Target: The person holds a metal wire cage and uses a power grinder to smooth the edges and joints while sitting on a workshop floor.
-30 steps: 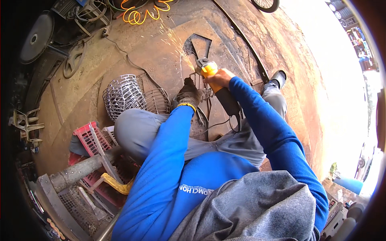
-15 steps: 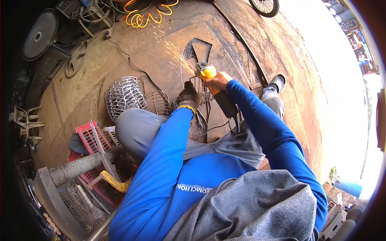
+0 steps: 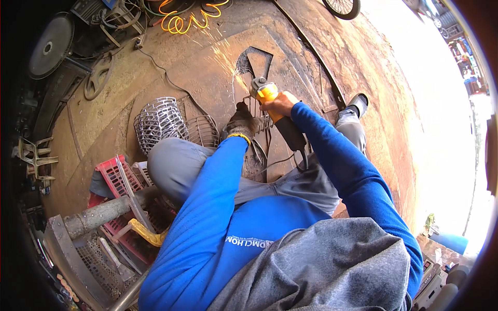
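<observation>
My bare right hand (image 3: pixel 282 104) is wrapped round the yellow and black angle grinder (image 3: pixel 268 93). The grinder's head is against or very close to a small grid of metal bars (image 3: pixel 263 122), and a spray of sparks (image 3: pixel 224 58) flies up and to the left. My left hand (image 3: pixel 242 122), in a dark glove with a yellow cuff, grips the left side of the grid. Its fingertips are partly hidden. The exact point where the disc touches cannot be made out.
Left of my knee sit rounded metal wire baskets (image 3: pixel 162 123). A red plastic crate (image 3: pixel 111 173) and a yellow-handled tool (image 3: pixel 148 234) lie at my left side. A cable (image 3: pixel 167 79) crosses the floor, and an orange coiled hose (image 3: pixel 179 23) lies beyond.
The grinder and my right hand have shifted very slightly left. Sparks still stream up and to the left, in a changed pattern. My left hand keeps its grip.
</observation>
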### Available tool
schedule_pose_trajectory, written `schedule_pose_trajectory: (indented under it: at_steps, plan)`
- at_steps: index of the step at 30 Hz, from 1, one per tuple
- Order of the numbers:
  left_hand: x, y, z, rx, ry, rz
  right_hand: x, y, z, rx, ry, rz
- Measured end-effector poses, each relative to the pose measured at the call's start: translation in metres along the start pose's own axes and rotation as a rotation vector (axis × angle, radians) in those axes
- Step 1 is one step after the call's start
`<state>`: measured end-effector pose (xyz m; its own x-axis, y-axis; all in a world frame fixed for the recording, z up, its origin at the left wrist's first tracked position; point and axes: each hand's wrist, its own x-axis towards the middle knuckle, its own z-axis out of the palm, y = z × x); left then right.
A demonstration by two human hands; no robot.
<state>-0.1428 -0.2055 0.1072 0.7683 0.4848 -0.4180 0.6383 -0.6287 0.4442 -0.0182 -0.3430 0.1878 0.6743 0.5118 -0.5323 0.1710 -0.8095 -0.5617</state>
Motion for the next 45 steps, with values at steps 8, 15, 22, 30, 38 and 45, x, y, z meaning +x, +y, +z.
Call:
schedule_pose_trajectory:
  at_steps: [8,15,22,30,38,45]
  plan:
    - [-0.002,0.009,-0.009,0.033,-0.112,-0.122,0.026,0.038,0.008,0.089,-0.037,-0.016]
    - [-0.012,0.023,-0.021,0.016,-0.101,-0.151,0.035,0.104,-0.011,0.324,-0.013,0.164]
    - [-0.005,0.017,-0.011,0.037,-0.077,-0.165,0.024,0.094,-0.004,0.267,0.026,0.109]
    - [0.005,0.013,-0.011,0.086,-0.096,-0.164,0.025,0.083,0.012,0.152,0.054,-0.146]
    - [0.007,0.015,-0.012,0.135,-0.100,-0.182,0.037,0.090,0.017,0.391,0.014,0.041]
    - [0.003,0.017,-0.014,0.148,-0.118,-0.225,0.029,0.078,0.013,0.422,-0.008,-0.035]
